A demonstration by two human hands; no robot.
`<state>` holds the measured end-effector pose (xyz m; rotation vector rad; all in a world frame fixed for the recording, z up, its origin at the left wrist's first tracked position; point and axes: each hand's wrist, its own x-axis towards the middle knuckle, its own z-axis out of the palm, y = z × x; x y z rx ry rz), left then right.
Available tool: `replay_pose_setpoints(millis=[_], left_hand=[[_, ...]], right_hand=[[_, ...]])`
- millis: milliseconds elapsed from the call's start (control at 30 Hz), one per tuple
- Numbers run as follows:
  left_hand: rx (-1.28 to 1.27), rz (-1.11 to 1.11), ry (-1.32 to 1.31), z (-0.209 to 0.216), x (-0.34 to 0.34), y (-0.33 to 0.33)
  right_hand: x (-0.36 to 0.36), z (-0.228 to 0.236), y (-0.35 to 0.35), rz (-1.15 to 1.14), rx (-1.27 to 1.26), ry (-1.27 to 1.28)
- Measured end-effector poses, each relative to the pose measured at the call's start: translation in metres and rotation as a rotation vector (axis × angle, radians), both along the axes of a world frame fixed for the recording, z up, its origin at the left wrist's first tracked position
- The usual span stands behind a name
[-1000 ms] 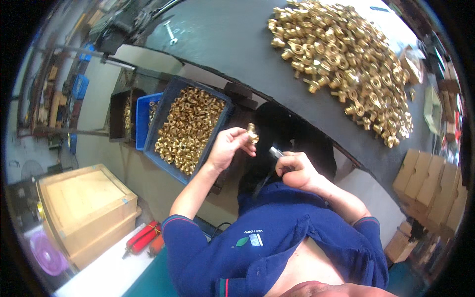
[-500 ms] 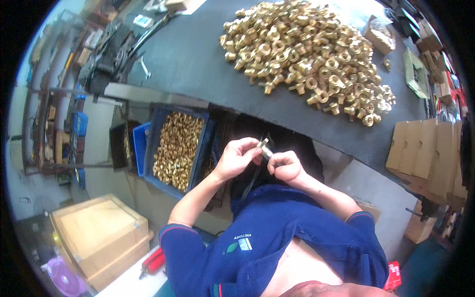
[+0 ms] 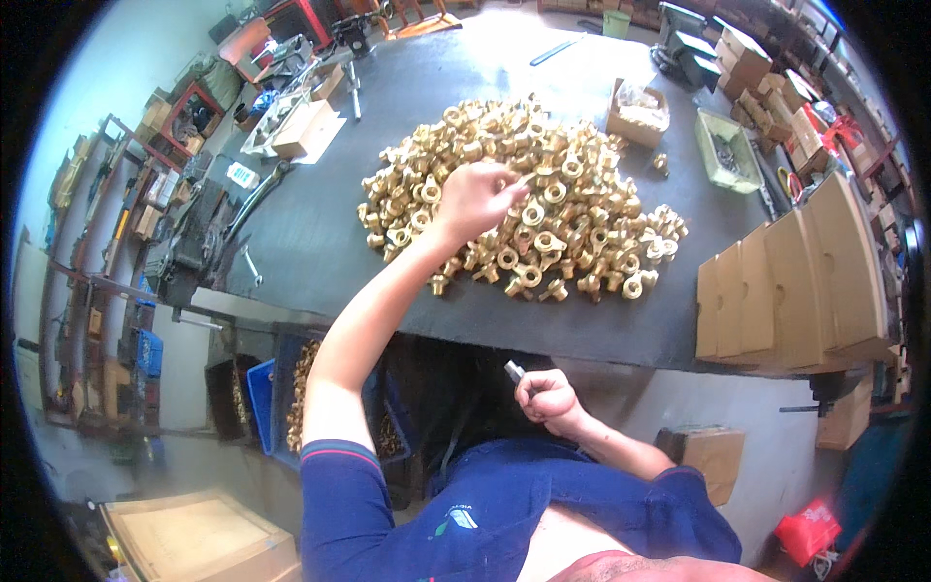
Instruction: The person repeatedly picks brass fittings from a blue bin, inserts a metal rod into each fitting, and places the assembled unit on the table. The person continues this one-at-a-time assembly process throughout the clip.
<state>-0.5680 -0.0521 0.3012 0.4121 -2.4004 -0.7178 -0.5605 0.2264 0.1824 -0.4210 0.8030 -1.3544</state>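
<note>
A heap of brass fittings (image 3: 553,241), each with a ring-shaped end, lies on the dark tabletop (image 3: 320,267). Stretched over the middle of this heap, my left hand (image 3: 477,202) is closed, thumb and fingers pinched at a brass fitting; the fingers partly cover it, and its outline merges with the heap. My right hand (image 3: 550,400) stays low, in front of the table's near edge, wrapped round a short grey metal tool (image 3: 514,370). Only the tool's blunt tip shows above the fist.
Below the table at left stands a blue crate (image 3: 396,412) with more brass fittings. Cardboard boxes (image 3: 766,291) line the table's right side, near a pale green tray (image 3: 727,150) and a small open carton (image 3: 638,114). A wrench (image 3: 252,265) lies left.
My left hand has gone from beside the right hand up and forward onto the heap. My right hand, still round the tool, is apart from it. The view has tilted up, showing more tabletop.
</note>
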Motion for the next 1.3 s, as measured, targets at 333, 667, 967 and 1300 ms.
replay_pose_setpoints(millis=[333, 667, 967, 1300], left_hand=[[0.154, 0.126, 0.229, 0.0, -0.118, -0.052], [0.552, 0.357, 0.335, -0.027, 0.177, -0.037], [0.863, 1.165, -0.057, -0.277, 0.501, 0.031], [0.675, 1.324, -0.651, -0.327, 0.481, 0.002]], right_hand=[[-0.018, -0.001, 0.016, -0.073, 0.03, -0.009], [0.014, -0.001, -0.004, 0.016, 0.074, 0.07], [0.047, -0.014, -0.024, 0.203, 0.191, 0.124], [0.072, -0.009, -0.047, 0.228, 0.26, 0.206]])
